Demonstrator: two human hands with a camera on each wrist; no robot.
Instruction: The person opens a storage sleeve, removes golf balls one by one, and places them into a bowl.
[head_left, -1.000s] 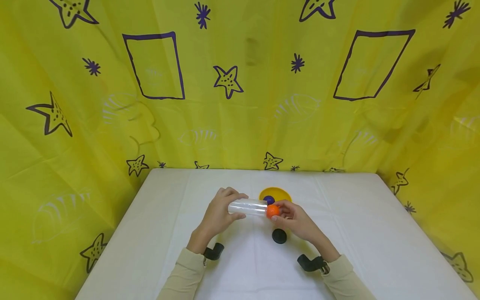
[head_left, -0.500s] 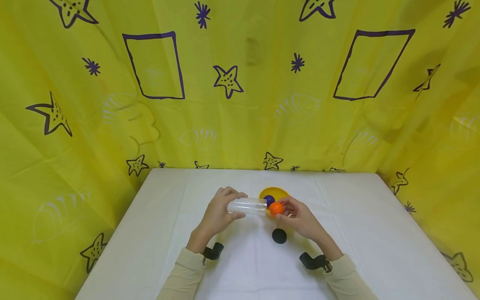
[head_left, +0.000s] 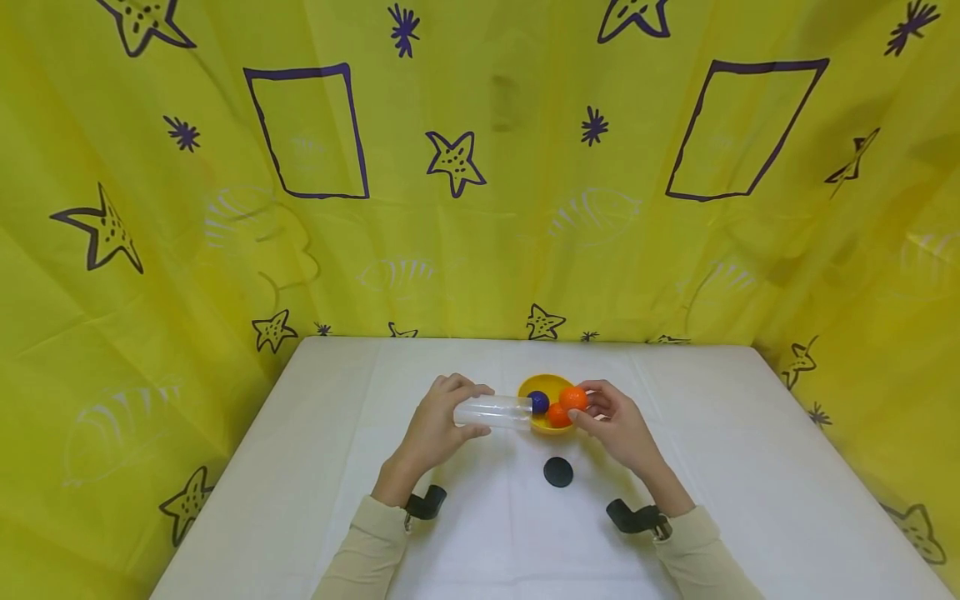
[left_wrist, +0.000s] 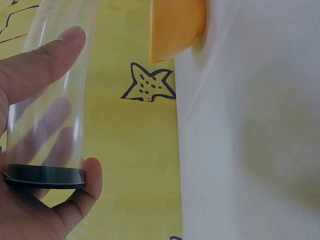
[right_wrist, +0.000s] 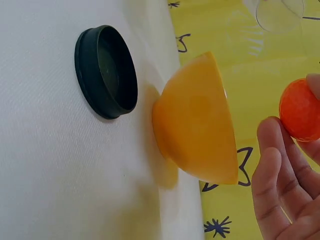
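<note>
My left hand [head_left: 435,429] grips a clear plastic tube [head_left: 493,412], held sideways with its mouth toward the right. A dark cap [left_wrist: 45,176] closes the tube's other end, near my palm. Between the thumb and fingers of my right hand [head_left: 624,429] is an orange ball [head_left: 573,399], held above the right side of a yellow bowl [head_left: 551,381]. Inside the bowl lie a second orange ball [head_left: 558,416] and a dark purple ball [head_left: 538,402]. The right wrist view shows the held ball apart from the tube's mouth [right_wrist: 280,14].
A round black lid [head_left: 558,472] lies on the white tablecloth [head_left: 480,533], in front of the bowl; its hollow side shows in the right wrist view. Yellow curtains [head_left: 480,250] with star drawings surround the table at the back and both sides.
My right hand has drawn the orange ball away from the tube's mouth, rightward and slightly up to over the bowl. The second orange ball has come into sight. My left hand stays nearly still.
</note>
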